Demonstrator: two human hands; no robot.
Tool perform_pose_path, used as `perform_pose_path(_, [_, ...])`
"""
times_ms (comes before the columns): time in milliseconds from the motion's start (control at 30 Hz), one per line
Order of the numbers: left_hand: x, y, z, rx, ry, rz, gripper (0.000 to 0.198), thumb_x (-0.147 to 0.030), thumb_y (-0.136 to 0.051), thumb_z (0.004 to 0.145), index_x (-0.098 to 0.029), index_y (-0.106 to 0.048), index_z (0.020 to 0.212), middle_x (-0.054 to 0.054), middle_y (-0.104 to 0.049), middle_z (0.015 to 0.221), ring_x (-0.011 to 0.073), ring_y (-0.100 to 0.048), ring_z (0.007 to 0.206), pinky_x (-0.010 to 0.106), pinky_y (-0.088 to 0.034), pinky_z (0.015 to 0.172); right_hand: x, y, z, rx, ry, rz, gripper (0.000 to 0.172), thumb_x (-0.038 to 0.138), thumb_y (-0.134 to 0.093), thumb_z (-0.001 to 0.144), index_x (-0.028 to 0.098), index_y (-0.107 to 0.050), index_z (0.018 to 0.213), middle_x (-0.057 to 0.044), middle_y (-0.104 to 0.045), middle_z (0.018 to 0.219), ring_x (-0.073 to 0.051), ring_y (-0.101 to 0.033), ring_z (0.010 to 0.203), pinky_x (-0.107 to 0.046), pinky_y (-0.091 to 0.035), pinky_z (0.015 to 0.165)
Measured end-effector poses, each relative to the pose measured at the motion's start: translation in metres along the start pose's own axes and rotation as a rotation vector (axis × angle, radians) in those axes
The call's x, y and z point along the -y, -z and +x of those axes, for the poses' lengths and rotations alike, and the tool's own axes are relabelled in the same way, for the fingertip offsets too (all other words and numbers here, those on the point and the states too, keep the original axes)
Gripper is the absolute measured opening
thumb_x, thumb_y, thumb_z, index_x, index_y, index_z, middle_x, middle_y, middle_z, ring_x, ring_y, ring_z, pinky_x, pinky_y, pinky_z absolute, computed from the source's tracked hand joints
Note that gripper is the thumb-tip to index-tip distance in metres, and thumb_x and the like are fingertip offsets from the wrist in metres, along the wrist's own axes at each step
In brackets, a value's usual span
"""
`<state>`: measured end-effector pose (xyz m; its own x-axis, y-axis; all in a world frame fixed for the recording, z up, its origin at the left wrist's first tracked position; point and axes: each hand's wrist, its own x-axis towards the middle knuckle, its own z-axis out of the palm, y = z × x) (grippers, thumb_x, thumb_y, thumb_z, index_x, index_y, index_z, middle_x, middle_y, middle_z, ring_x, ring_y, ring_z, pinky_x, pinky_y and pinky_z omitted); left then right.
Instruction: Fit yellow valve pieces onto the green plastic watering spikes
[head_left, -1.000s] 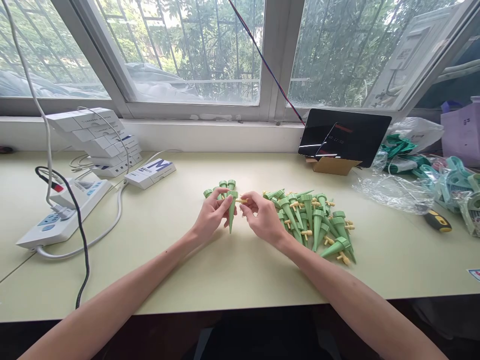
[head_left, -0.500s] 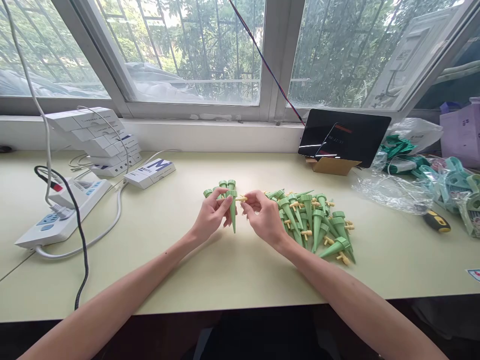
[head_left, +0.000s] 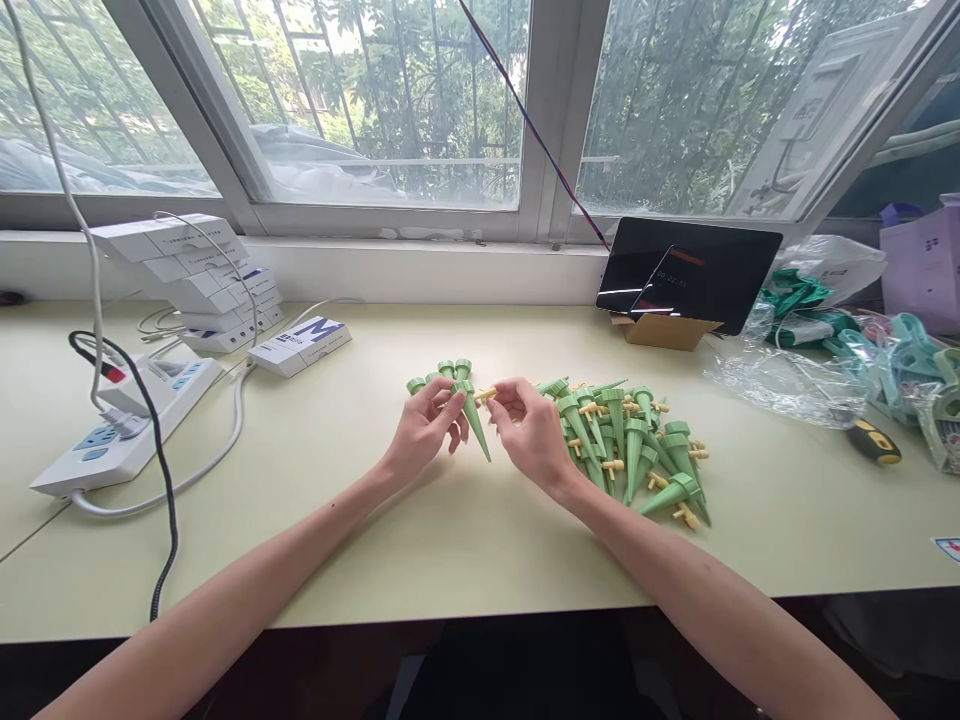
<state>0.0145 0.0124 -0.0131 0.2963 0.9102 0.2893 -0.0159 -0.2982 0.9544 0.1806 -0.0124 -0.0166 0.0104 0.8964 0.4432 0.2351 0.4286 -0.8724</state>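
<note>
My left hand (head_left: 424, 428) pinches a green spike (head_left: 474, 420) near its cap; the spike's tip slants down to the right. Just right of the cap, my right hand (head_left: 529, 430) holds a small yellow valve (head_left: 487, 394) between thumb and fingers. A gap shows between valve and spike. Behind my left hand stand several green spikes (head_left: 463, 369), partly hidden by the fingers. A heap of green spikes with yellow valves (head_left: 634, 440) lies on the table to the right of my right hand.
White boxes (head_left: 202, 265) are stacked at the back left, near a power strip (head_left: 127, 440) with cables. A dark tablet (head_left: 686, 275) leans on a cardboard stand (head_left: 667, 331). Clear plastic wrap (head_left: 787, 385), a yellow-black tool (head_left: 874, 442) and teal clips (head_left: 892, 365) lie to the right.
The held spike has tilted, its tip swinging to the right. The yellow valve in my right hand has turned and moved slightly away from the spike.
</note>
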Motion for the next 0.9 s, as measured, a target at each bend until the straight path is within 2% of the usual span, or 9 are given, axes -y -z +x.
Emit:
perform_pose_path(133, [0.0014, 0.0004, 0.0005, -0.014, -0.026, 0.019, 0.031, -0.048, -0.064, 0.089, -0.019, -0.054, 0.089, -0.003, -0.054, 0.067, 0.0118, -0.058, 0.048, 0.025, -0.047, 0.038, 0.0000, -0.0002, 0.0002, -0.011, 0.002, -0.015, 0.012, 0.028, -0.057, 0.091, 0.018, -0.059, 0.097, -0.004, -0.070, 0.084, -0.016, -0.068, 0.071, -0.030, -0.056, 0.069])
perform_pose_path(567, [0.0043, 0.0035, 0.0001, -0.009, -0.078, 0.070, 0.025, -0.040, -0.066, 0.090, -0.018, -0.055, 0.084, -0.004, -0.057, 0.058, 0.0102, -0.055, 0.044, 0.023, -0.045, 0.040, -0.0045, 0.0001, 0.0014, -0.003, 0.018, -0.004, 0.012, 0.027, -0.058, 0.089, 0.017, -0.061, 0.096, -0.005, -0.071, 0.083, -0.016, -0.067, 0.068, -0.030, -0.057, 0.069])
perform_pose_path(900, [0.0063, 0.0058, 0.0028, 0.040, 0.086, -0.193, 0.028, -0.041, -0.071, 0.086, -0.018, -0.057, 0.087, -0.002, -0.063, 0.062, 0.0096, -0.053, 0.046, 0.022, -0.044, 0.041, -0.0083, -0.0024, 0.0009, 0.020, 0.038, 0.011, 0.011, 0.029, -0.057, 0.091, 0.019, -0.056, 0.095, -0.004, -0.068, 0.084, -0.016, -0.067, 0.068, -0.031, -0.057, 0.068])
